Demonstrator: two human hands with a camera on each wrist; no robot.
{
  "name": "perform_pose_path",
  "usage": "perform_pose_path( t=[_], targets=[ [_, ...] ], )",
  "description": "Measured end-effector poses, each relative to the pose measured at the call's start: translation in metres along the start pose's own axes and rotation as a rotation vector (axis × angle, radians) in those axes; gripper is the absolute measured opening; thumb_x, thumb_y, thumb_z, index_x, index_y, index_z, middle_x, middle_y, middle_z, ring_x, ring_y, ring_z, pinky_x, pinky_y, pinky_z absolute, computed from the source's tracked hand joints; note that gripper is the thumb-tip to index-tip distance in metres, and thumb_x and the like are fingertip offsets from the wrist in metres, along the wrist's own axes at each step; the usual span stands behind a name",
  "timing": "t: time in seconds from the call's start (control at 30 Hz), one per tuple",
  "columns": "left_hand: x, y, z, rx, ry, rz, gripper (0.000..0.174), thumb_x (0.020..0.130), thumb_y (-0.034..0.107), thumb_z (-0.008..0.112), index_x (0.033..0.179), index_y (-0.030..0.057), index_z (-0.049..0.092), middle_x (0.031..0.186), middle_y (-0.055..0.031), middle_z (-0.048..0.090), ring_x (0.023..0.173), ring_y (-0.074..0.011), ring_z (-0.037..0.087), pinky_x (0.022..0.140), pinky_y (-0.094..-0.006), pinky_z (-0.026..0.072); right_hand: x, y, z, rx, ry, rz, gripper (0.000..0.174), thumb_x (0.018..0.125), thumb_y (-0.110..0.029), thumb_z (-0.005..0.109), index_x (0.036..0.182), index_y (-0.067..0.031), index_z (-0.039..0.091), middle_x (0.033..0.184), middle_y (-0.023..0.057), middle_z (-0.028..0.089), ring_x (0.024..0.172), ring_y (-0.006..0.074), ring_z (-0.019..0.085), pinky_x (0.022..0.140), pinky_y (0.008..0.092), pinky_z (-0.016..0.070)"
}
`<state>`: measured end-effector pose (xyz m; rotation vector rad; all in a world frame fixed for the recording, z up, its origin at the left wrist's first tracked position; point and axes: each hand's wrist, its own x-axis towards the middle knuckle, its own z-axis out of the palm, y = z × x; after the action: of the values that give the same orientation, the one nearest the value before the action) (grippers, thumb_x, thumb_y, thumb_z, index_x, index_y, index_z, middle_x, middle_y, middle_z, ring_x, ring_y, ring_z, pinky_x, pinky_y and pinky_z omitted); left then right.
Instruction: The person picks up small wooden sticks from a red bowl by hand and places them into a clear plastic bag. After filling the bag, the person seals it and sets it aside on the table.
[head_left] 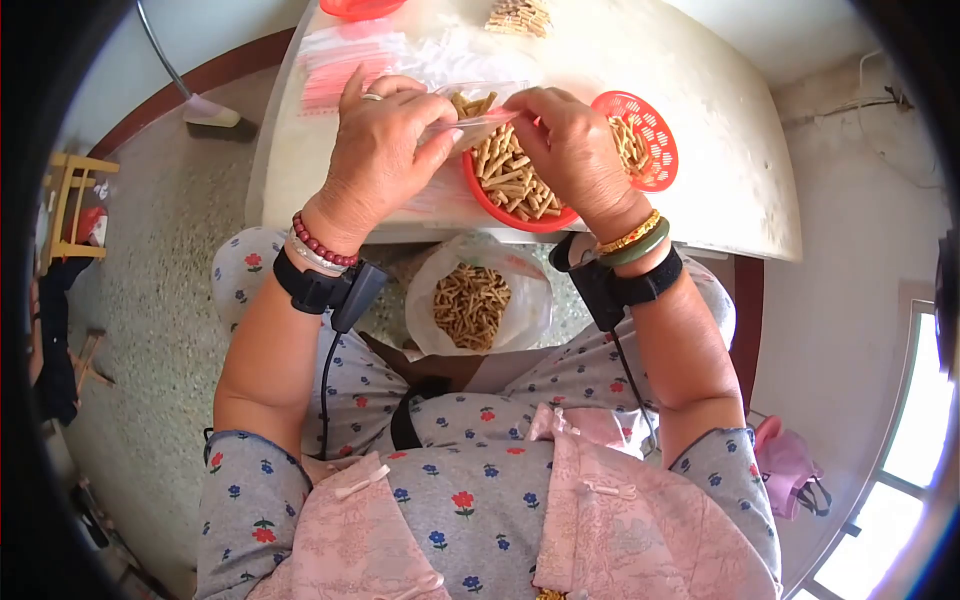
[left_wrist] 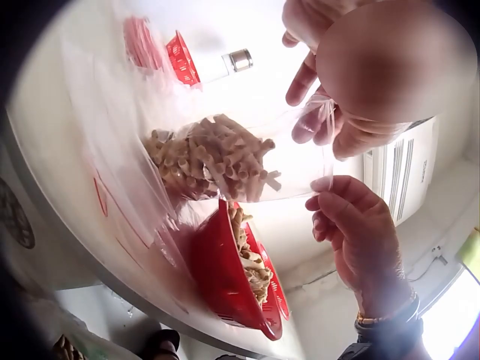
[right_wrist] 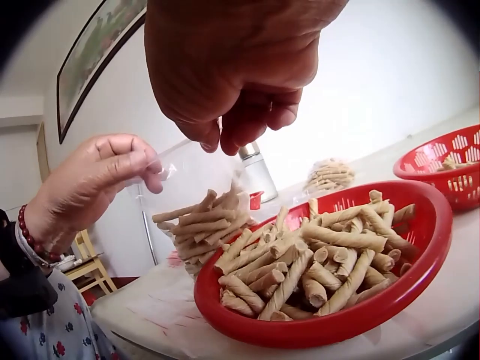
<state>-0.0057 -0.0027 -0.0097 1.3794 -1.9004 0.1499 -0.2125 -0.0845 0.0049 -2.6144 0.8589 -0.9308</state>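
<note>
A clear plastic bag [left_wrist: 296,161] partly filled with twisted dough sticks [left_wrist: 214,154] hangs between both hands, its top edge stretched flat. My left hand [head_left: 378,150] pinches one end of that edge between thumb and fingers. At the other end, my right hand [head_left: 578,150] pinches the edge with thumb and fingertips. Right beside the bag stands a red plastic basket [right_wrist: 322,334] heaped with more dough sticks [right_wrist: 307,262]; the right hand is above its far side.
A second red basket [head_left: 665,150] with sticks stands to the right. Flat pink-edged bags [head_left: 345,65] lie at the back left, near a filled bag [head_left: 520,17]. Below the table edge, an open plastic sack [head_left: 530,305] of sticks stands between the knees. A glass jar [right_wrist: 257,174] stands behind.
</note>
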Motion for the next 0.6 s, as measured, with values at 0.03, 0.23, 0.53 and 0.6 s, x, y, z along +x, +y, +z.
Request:
perform_pose_path(
  t=[0.03, 0.23, 0.53, 0.6],
  targets=[
    [0.000, -0.001, 0.002, 0.026, -0.008, 0.008, 0.009, 0.085, 0.014, 0.067, 0.093, 0.0125, 0.065, 0.084, -0.0018, 0.068, 0.097, -0.0235, 0.062, 0.107, -0.0502, 0.0301, 0.000, -0.001, -0.002, 0.052, 0.023, 0.035, 0.007, 0.085, -0.010, 0.064, 0.089, -0.0057, 0.067, 0.081, 0.0136, 0.066, 0.071, 0.0325, 0.065, 0.063, 0.0398, 0.0535],
    [0.001, 0.004, 0.003, 0.091, 0.065, 0.021, 0.005, 0.083, 0.011, 0.066, 0.085, 0.0122, 0.062, 0.084, -0.0016, 0.067, 0.097, -0.0231, 0.061, 0.108, -0.0513, 0.0283, -0.011, 0.011, -0.015, -0.041, -0.021, 0.153, 0.007, 0.084, -0.010, 0.065, 0.090, -0.0077, 0.067, 0.080, 0.0118, 0.066, 0.071, 0.0316, 0.066, 0.063, 0.0388, 0.0537],
    [0.000, 0.016, -0.002, 0.060, 0.133, 0.081, 0.013, 0.080, 0.009, 0.069, 0.091, 0.0126, 0.067, 0.092, -0.0007, 0.066, 0.104, -0.0225, 0.058, 0.112, -0.0510, 0.0249, -0.039, 0.027, 0.002, -0.142, -0.264, 0.079, 0.011, 0.087, -0.011, 0.059, 0.092, -0.0134, 0.068, 0.088, 0.0088, 0.066, 0.078, 0.0301, 0.066, 0.066, 0.0400, 0.0551],
    [0.000, 0.018, -0.004, 0.051, 0.173, 0.132, 0.014, 0.079, 0.008, 0.069, 0.092, 0.0127, 0.067, 0.094, -0.0003, 0.066, 0.105, -0.0225, 0.058, 0.113, -0.0510, 0.0242, -0.038, 0.029, 0.000, -0.158, -0.275, 0.131, 0.011, 0.086, -0.009, 0.062, 0.095, -0.0072, 0.067, 0.091, 0.0127, 0.065, 0.081, 0.0336, 0.065, 0.072, 0.0418, 0.0534]
  ],
)
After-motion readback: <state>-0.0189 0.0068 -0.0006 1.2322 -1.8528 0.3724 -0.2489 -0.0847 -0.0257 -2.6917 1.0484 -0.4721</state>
